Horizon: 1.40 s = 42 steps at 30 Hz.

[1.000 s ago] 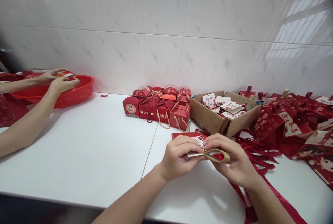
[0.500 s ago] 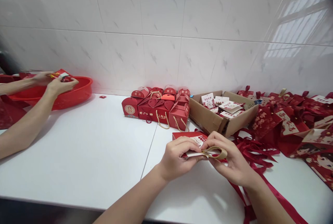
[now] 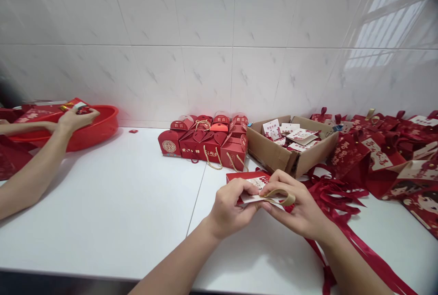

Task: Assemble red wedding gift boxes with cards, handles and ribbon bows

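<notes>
Between my two hands is a small red gift box [image 3: 239, 176] with a white printed card at its top. A gold ribbon [image 3: 289, 199] is bent into a loop at the right end of it. My left hand [image 3: 232, 206] is closed on the box's left side, thumb below and fingers above. My right hand [image 3: 296, 208] pinches the ribbon near the card, and the loop sticks out past its fingers. The spot where the fingertips meet is partly hidden. Dark red ribbons [image 3: 337, 197] lie loose beside my right wrist.
Several finished red boxes [image 3: 205, 142] stand in a group behind. A cardboard box [image 3: 270, 151] holds printed cards. More red gift boxes [image 3: 356, 162] crowd the right side. At left, another person's hands [image 3: 73, 119] hold a red packet over a red basin [image 3: 111, 119].
My fingers have shifted slightly on the ribbon loop, still pinching at the card. The other person's far hand has dropped away from the packet toward the basin. The view has tilted a little.
</notes>
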Tool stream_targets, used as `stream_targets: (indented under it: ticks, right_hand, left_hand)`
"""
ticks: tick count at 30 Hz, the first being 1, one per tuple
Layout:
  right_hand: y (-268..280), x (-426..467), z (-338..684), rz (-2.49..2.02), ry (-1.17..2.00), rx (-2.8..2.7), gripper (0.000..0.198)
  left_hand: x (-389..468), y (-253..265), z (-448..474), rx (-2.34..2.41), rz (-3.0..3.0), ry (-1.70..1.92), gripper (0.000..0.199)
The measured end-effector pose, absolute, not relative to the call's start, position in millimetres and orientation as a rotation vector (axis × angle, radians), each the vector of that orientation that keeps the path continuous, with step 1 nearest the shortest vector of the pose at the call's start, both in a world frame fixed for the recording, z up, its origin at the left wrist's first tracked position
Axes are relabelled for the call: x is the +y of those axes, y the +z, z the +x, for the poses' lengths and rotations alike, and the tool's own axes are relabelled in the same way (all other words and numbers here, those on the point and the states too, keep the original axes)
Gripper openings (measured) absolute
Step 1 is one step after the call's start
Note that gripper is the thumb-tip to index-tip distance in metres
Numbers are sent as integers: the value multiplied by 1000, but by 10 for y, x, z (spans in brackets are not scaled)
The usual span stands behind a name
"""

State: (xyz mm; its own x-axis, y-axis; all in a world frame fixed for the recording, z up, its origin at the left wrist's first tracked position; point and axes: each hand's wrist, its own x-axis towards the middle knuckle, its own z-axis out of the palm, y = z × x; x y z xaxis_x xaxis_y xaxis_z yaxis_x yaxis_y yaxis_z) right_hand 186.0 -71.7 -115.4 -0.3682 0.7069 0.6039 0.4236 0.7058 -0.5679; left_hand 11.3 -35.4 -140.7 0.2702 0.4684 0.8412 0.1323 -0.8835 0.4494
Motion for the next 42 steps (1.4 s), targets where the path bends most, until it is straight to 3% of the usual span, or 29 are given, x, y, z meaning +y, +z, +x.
stream_targets:
  ticks: [15, 28, 42]
  right_hand:
    - [-1289, -675, 1838, -786, 164, -1806, 15]
    - [-1323, -667, 1805, -835, 404, -1709, 7]
    - [-1283, -682, 1748, -801, 322, -1745, 8]
  left_hand:
    - [-345, -1335, 150, 475, 2194, 1706, 22]
    - [-335, -1313, 135, 487, 2214, 1747, 13]
    - [-377, -1272, 128, 598, 2332, 1727, 8]
